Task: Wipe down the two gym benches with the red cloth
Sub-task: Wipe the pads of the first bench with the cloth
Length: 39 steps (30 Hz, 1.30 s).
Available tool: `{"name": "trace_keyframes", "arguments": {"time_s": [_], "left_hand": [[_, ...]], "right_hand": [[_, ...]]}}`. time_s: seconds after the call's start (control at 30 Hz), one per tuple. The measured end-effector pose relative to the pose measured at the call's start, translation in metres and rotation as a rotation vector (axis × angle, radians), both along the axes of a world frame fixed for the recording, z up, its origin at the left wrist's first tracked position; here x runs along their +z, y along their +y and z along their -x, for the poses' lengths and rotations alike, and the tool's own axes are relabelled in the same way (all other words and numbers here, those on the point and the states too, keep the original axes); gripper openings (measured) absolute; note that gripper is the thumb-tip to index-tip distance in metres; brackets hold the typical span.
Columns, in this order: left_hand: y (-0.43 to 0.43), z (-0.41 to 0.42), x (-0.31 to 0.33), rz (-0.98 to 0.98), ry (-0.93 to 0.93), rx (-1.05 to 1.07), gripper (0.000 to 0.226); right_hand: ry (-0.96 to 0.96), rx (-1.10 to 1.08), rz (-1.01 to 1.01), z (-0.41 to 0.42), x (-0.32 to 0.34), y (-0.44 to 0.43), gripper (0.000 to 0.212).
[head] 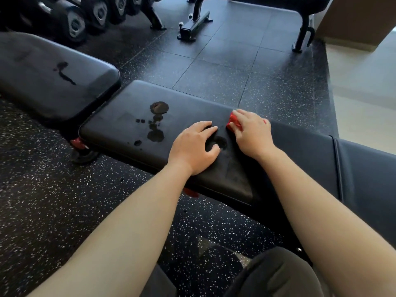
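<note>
A black padded bench (120,116) runs across the middle of the view, with several dark wet blotches (157,121) on its pad. My right hand (252,133) lies on the red cloth (233,122), fingers curled over it, pressing it onto the pad near the far edge. My left hand (195,146) rests on the pad beside it, fingers bent, next to a small wet spot (221,142). A second black bench (42,78) stands at the left, with a dark streak (64,72) on its pad.
A rack of dumbbells (85,20) lines the far left. Another bench frame (194,24) stands on the speckled rubber floor (235,67) at the back. A pale tiled floor (364,93) begins at the right. My knee (278,275) shows at the bottom.
</note>
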<state>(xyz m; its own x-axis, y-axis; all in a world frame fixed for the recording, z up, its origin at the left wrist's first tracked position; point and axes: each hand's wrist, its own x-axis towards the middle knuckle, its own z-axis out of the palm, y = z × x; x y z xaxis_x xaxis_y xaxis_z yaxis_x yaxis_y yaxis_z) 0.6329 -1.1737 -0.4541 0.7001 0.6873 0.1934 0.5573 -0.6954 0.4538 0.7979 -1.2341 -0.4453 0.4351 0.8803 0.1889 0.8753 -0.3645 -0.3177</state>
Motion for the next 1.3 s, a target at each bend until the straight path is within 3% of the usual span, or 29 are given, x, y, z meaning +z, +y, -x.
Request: {"name": "trace_keyframes", "arguments": {"time_s": [0.37, 0.8, 1.03, 1.3], "left_hand": [[-0.002, 0.002, 0.001, 0.015, 0.016, -0.017, 0.053], [0.0, 0.0, 0.0, 0.009, 0.002, -0.004, 0.054], [0.003, -0.001, -0.001, 0.002, -0.009, 0.0, 0.054], [0.002, -0.001, 0.001, 0.009, 0.01, -0.006, 0.053]], "right_hand": [[-0.065, -0.01, -0.063, 0.057, -0.012, -0.101, 0.044], [0.008, -0.065, -0.01, 0.005, -0.002, -0.017, 0.039], [-0.019, -0.012, -0.009, -0.023, 0.0, 0.018, 0.019], [-0.014, 0.079, -0.008, 0.012, -0.002, -0.052, 0.042]]}}
